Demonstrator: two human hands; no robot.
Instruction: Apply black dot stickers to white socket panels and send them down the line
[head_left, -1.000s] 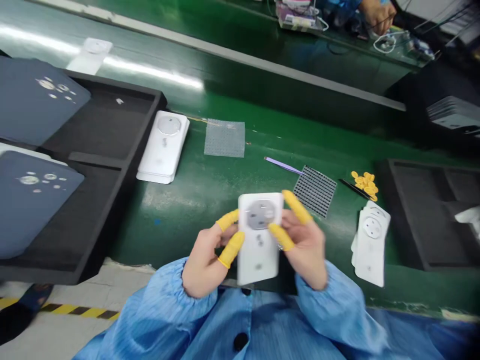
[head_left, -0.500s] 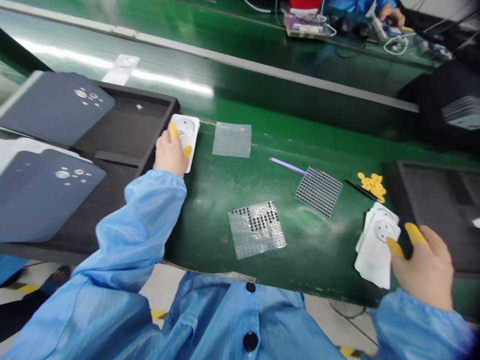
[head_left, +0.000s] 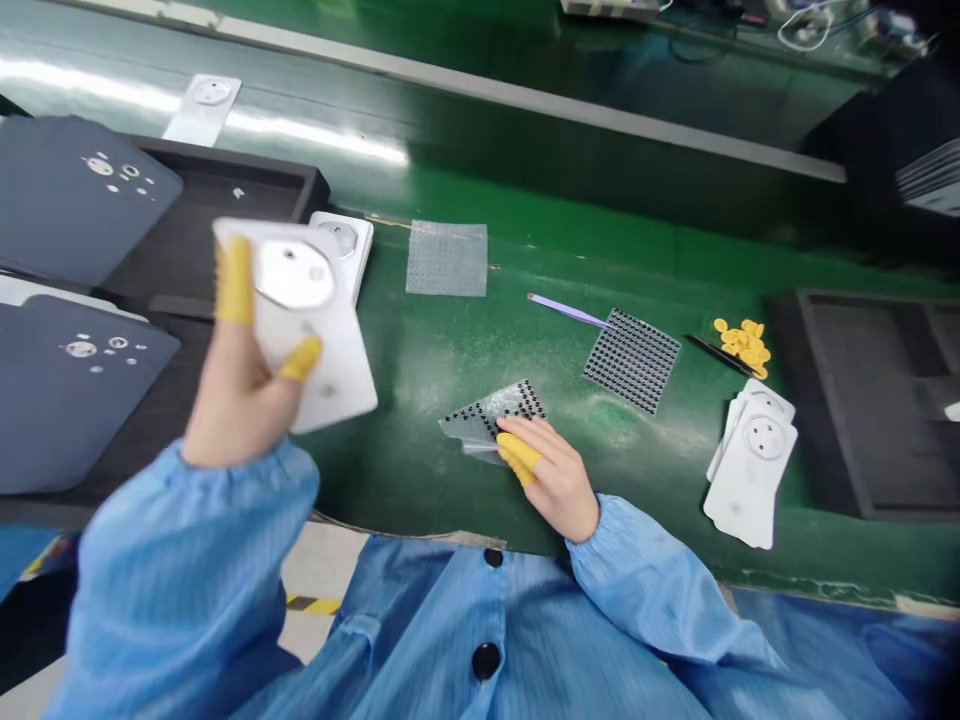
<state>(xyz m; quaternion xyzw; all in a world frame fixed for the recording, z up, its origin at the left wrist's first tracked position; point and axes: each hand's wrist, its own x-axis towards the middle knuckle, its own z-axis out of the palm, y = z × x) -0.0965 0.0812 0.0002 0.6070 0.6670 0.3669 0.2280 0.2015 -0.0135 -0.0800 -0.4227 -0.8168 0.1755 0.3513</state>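
Note:
My left hand [head_left: 251, 375], with yellow finger cots, grips a white phone back panel [head_left: 330, 350] that has a round camera opening. It is raised above the bench's left side. Behind it, more white panels [head_left: 360, 245] lie stacked beside the dark tray. My right hand [head_left: 551, 470] is at the clear film sheet with small black dots [head_left: 472, 425]. Its fingers are closed on the sheet's right part, and the sheet is folded over. The fingertips' exact hold is partly hidden.
Purple tweezers [head_left: 562, 308] touch a full dotted sheet [head_left: 634, 360]. Another translucent sheet [head_left: 448, 260] lies further back. To the right are yellow finger cots [head_left: 746, 345], a black pen-like tool [head_left: 720, 355], white panels [head_left: 754, 470] and a dark tray [head_left: 806, 420]. Grey-blue panels [head_left: 67, 220] rest in the left tray [head_left: 307, 190].
My left hand has lifted a white panel off the left stack and brought it nearer. My right hand has moved left from the right-hand panels to the dotted sheet, which is now folded.

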